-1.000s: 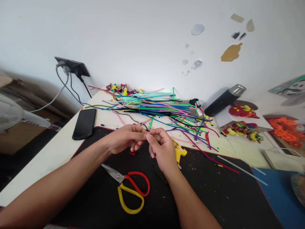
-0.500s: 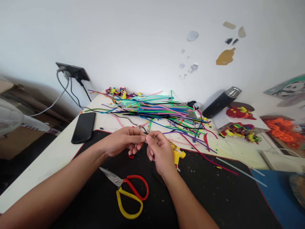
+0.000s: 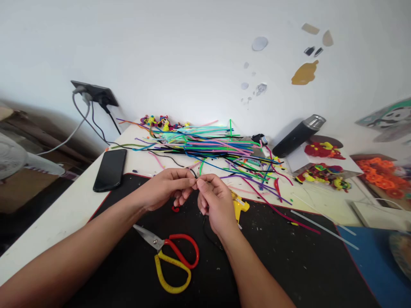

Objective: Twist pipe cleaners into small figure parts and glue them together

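Observation:
My left hand and my right hand meet fingertip to fingertip above a black mat. Between them they pinch a thin black pipe cleaner, whose tail hangs below my right hand. A small red piece lies on the mat under my left fingers. Scissors with one red and one yellow handle lie below my hands. A yellow glue gun sits just right of my right hand.
A pile of coloured pipe cleaners covers the table behind my hands. A black phone lies at the left, a dark flask at the right, beside small finished figures. A wall socket with cables hangs at the left.
My hands stay joined on the black pipe cleaner with small finger movements. The view has shifted slightly; nothing on the table has moved.

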{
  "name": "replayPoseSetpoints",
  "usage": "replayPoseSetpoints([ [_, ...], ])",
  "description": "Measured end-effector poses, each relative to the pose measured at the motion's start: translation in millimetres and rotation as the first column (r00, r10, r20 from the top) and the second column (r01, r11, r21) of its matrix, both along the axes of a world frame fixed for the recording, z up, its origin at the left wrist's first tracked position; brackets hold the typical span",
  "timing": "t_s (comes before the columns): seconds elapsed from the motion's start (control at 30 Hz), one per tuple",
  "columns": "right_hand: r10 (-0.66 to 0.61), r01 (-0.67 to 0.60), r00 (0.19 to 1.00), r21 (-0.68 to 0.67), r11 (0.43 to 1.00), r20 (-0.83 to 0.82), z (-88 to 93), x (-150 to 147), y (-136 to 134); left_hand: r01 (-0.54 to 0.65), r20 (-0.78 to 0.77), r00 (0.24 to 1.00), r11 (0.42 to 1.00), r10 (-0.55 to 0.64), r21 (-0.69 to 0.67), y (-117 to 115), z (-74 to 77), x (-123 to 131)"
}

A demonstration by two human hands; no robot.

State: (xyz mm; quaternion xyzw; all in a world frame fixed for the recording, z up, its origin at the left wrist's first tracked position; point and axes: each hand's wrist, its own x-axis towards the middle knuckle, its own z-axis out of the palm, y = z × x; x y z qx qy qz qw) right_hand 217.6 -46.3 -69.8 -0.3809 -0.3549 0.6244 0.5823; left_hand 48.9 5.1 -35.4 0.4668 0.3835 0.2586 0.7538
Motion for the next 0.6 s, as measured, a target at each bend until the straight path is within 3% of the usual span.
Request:
replayPoseSetpoints([
  [0.33, 0.002, -0.003, 1.000, -0.035, 0.999, -0.014, -2.2, 0.4, 0.8, 0.030, -0.048, 0.998, 0.998, -0.027, 0.047, 3.3, -1.9, -4.4],
  [0.6, 0.008, -0.008, 1.000, -0.035, 0.999, -0.002, -1.5, 0.1, 0.6, 0.015, 0.005, 1.000, 1.000, -0.015, -0.023, 2.0, -3.3, -3.0],
])
